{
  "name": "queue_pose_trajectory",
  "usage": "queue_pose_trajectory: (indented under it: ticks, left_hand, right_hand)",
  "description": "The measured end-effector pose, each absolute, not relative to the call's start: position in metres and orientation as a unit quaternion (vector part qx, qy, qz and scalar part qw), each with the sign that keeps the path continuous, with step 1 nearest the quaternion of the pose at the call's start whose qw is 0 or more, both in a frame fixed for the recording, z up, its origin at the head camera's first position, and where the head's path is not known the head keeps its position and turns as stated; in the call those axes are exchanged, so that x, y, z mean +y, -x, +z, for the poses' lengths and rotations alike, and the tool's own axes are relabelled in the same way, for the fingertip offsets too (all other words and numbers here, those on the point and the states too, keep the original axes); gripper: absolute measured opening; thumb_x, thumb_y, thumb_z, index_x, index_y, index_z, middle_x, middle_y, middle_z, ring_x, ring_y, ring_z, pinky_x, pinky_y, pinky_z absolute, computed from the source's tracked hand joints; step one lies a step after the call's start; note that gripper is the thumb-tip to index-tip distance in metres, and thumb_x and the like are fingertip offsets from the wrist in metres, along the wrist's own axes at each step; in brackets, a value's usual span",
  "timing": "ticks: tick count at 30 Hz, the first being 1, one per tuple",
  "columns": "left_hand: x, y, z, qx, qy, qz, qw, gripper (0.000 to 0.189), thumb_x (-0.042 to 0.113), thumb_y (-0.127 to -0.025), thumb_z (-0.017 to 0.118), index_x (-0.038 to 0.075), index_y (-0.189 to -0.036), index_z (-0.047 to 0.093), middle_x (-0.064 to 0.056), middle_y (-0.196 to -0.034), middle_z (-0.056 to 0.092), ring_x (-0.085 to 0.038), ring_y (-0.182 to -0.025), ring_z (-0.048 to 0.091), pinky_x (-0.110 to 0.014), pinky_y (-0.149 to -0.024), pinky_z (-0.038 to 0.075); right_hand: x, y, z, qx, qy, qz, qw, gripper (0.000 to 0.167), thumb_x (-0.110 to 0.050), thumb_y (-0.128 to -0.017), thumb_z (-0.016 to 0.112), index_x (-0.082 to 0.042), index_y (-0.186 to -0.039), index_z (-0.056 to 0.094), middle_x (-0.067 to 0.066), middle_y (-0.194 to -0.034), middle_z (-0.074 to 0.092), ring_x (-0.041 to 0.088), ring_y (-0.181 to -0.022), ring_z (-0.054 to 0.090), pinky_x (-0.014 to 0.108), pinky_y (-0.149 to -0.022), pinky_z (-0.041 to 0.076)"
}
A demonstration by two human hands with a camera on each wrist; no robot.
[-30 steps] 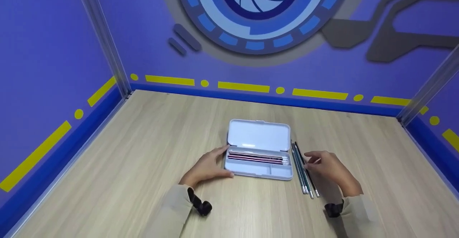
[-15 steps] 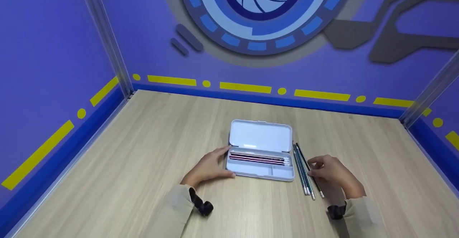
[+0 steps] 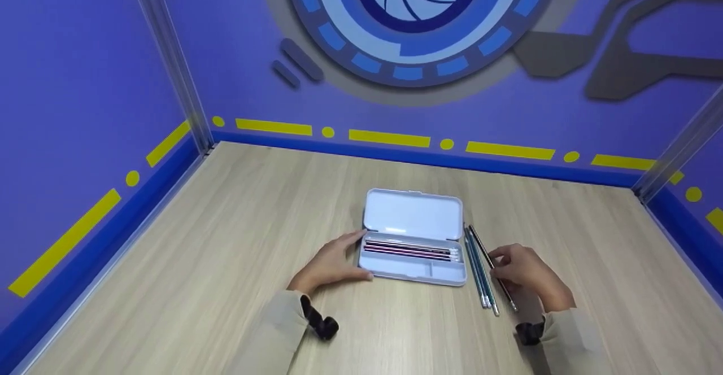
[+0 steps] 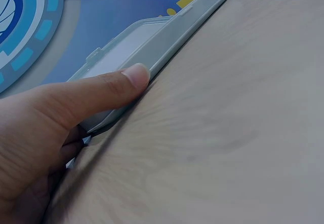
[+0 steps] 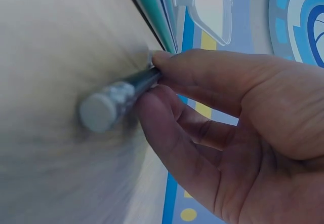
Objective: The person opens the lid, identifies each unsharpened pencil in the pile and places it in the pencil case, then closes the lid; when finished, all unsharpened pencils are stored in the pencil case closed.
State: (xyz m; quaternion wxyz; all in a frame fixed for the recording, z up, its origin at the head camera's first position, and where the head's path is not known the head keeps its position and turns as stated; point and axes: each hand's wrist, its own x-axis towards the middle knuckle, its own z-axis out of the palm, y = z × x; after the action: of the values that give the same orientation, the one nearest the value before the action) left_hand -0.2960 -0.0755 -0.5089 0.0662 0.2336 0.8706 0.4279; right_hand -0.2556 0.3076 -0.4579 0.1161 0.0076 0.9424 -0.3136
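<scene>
A pale pencil case [image 3: 395, 269] lies with its lid raised on the table, and several dark red pencils [image 3: 406, 249] with white ends fill its back compartment. My left hand [image 3: 333, 262] grips the case's left end, thumb along the front edge and a fingertip near the hinge. In the left wrist view the thumb [image 4: 116, 87] presses on the case's front side. To the right of the case, my right hand [image 3: 525, 267] pinches a dark pencil [image 3: 482, 249] between thumb and fingers. Its silvery eraser end [image 5: 104, 107] points toward the right wrist camera. Several green pencils [image 3: 479, 273] lie just left of it.
The wooden table [image 3: 271, 205] is bounded by a blue printed back wall [image 3: 237, 81] and side panels. Black straps [image 3: 323, 325] sit on both wrists. The case's front compartments, split by a divider [image 3: 431, 269], hold nothing visible.
My right hand has drawn the dark pencil slightly right, away from the green pencils. My left hand keeps its hold on the case. The whole view has shifted a little.
</scene>
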Motion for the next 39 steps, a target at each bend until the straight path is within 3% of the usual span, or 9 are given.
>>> queue_pose_trajectory:
  ticks: [10,22,28,39]
  left_hand:
    - [-0.074,0.296,-0.511,0.868,-0.228,0.435,0.074,0.101,0.04,-0.066,0.087,0.013,-0.149,0.037,-0.01,-0.152,0.04,-0.029,-0.142,0.033,-0.045,-0.116,0.03]
    - [-0.073,0.296,-0.51,0.87,-0.225,0.432,0.075,0.102,0.042,-0.065,0.087,0.014,-0.149,0.036,-0.008,-0.152,0.039,-0.03,-0.142,0.032,-0.046,-0.117,0.028]
    - [-0.074,0.297,-0.509,0.869,-0.229,0.434,0.068,0.102,0.041,-0.065,0.087,0.013,-0.149,0.037,-0.009,-0.152,0.04,-0.03,-0.142,0.033,-0.046,-0.116,0.028]
    - [-0.075,0.298,-0.511,0.873,-0.23,0.425,0.067,0.102,0.041,-0.065,0.087,0.01,-0.149,0.037,-0.014,-0.15,0.041,-0.033,-0.14,0.035,-0.048,-0.115,0.031]
  right_hand:
    - [0.308,0.257,-0.456,0.941,-0.007,-0.323,0.1,0.046,-0.001,-0.079,0.067,0.012,-0.122,0.057,0.013,-0.085,0.067,0.015,-0.059,0.059,0.029,-0.052,0.052]
    - [0.307,0.261,-0.444,0.936,0.004,-0.342,0.084,0.046,0.002,-0.083,0.058,0.009,-0.128,0.054,0.02,-0.095,0.066,0.015,-0.064,0.059,0.03,-0.055,0.053]
    - [0.297,0.267,-0.434,0.938,0.02,-0.343,0.054,0.043,0.003,-0.087,0.057,0.006,-0.13,0.055,0.023,-0.101,0.066,0.017,-0.068,0.062,0.031,-0.059,0.057]
    - [0.276,0.276,-0.422,0.939,0.077,-0.335,-0.015,0.036,0.006,-0.086,0.061,0.0,-0.122,0.064,0.021,-0.095,0.069,0.025,-0.08,0.067,0.035,-0.061,0.06]
